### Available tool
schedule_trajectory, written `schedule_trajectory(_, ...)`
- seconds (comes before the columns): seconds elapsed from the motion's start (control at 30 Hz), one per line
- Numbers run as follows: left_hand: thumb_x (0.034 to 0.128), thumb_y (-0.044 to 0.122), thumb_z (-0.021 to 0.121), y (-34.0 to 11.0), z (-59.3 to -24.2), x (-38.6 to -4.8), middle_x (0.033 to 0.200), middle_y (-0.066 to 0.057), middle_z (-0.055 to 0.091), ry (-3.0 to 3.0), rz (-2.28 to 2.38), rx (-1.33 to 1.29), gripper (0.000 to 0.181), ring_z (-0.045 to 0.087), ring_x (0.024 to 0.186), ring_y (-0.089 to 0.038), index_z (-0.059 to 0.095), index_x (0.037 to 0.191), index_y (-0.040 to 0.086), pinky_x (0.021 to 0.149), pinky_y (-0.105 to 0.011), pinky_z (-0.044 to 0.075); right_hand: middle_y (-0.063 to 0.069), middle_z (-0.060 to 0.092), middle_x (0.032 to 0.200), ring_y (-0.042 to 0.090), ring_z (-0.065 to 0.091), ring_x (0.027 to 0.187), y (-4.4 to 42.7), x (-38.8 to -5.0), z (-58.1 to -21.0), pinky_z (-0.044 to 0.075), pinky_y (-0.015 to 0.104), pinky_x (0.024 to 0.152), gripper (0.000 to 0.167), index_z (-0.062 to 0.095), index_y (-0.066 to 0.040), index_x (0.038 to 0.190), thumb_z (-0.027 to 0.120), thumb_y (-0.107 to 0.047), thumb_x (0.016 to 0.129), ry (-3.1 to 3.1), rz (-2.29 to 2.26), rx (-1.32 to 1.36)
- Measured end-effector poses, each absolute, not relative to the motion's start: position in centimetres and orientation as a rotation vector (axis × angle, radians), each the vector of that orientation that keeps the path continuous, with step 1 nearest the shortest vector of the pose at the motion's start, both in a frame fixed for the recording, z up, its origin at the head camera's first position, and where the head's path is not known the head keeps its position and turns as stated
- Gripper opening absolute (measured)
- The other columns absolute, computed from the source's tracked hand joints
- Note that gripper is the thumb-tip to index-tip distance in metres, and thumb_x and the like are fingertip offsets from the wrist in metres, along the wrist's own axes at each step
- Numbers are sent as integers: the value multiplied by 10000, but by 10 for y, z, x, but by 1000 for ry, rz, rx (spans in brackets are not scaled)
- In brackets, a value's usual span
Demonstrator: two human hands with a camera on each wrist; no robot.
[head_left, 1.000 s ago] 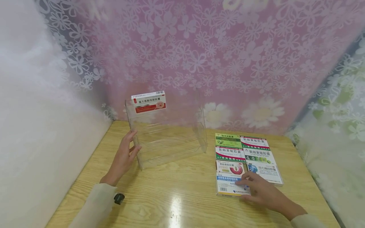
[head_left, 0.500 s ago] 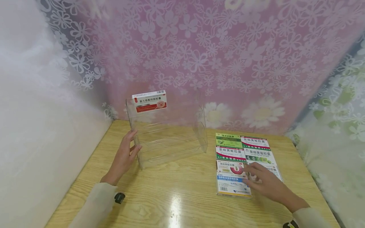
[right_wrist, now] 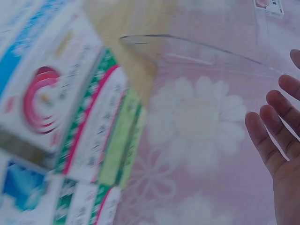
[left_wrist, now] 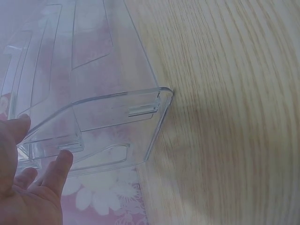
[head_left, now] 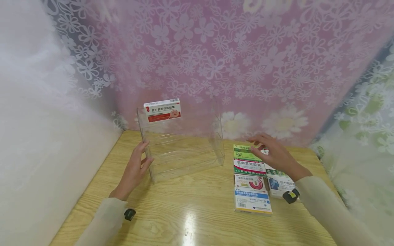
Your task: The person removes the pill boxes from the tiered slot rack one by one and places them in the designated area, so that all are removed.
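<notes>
A clear acrylic tiered rack (head_left: pixel 181 150) stands on the table, and my left hand (head_left: pixel 133 171) grips its left side panel. The left wrist view shows the thumb and fingers on opposite sides of the rack's edge (left_wrist: pixel 101 97). High on the rack's left sits a red-and-white medicine box (head_left: pixel 163 111). My right hand (head_left: pixel 277 157) is over the far end of the medicine boxes, nearest the green box (head_left: pixel 240 154), partly covering the right column. Its fingers are loosely bent with nothing between them, as the right wrist view also shows.
Several flat medicine boxes lie in two columns on the right of the wooden table (head_left: pixel 172 212). A blue-and-white box (head_left: pixel 252 201) is nearest the front. White curtain-like cloth (head_left: pixel 46 119) hangs at the left, pink floral cloth (head_left: pixel 191 61) behind.
My right hand has left the front boxes, risen and moved toward the back of the columns, holding nothing. My left hand keeps its hold on the rack; the boxes look unmoved.
</notes>
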State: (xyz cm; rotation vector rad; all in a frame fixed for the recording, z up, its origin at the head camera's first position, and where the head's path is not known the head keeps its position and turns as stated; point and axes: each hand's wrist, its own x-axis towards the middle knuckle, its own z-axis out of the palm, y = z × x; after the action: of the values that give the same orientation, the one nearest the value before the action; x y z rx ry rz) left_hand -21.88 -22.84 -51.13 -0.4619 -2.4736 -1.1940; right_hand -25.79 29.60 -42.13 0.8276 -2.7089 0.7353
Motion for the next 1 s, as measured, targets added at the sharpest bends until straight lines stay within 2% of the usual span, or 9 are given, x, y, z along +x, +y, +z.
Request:
schedule_trajectory(0.23,1083,-1,643,-229,-513,-221,1750,-296,225,-2459,-1204,-467,691,447,1465,-575,304,1684,29,1057,-676,576,60,671,1357,257,659,1179,239,-302,-391,638,541,1000,384,676,-169,1450,690,-315,1096,-2683,881,865)
schedule_trajectory(0.5,1078,-21,642,-227,-509,-219,1762,-295,197,-2482,-1214,-458,715,433,1477,-579,293,1695,70,1083,-664,562,104,666,1420,289,648,1238,162,-335,-365,613,523,1059,442,619,-153,1528,660,-304,1115,-2615,1031,933)
schedule_trajectory(0.73,1089,5,635,-226,-509,-219,1764,-287,199,-2491,-1206,-441,690,435,1487,-562,297,1690,54,1088,-645,567,85,582,1593,323,601,1386,100,-356,-350,577,495,1142,522,530,-201,1617,654,-294,1119,-2640,1132,946)
schedule_trajectory(1.0,1081,-6,645,-228,-512,-219,1749,-301,221,-2464,-1197,-458,692,454,1462,-576,310,1684,47,1060,-636,583,103,513,1660,312,580,1411,48,-371,-346,569,490,1150,580,451,-135,1668,633,-230,1125,-2675,1255,932)
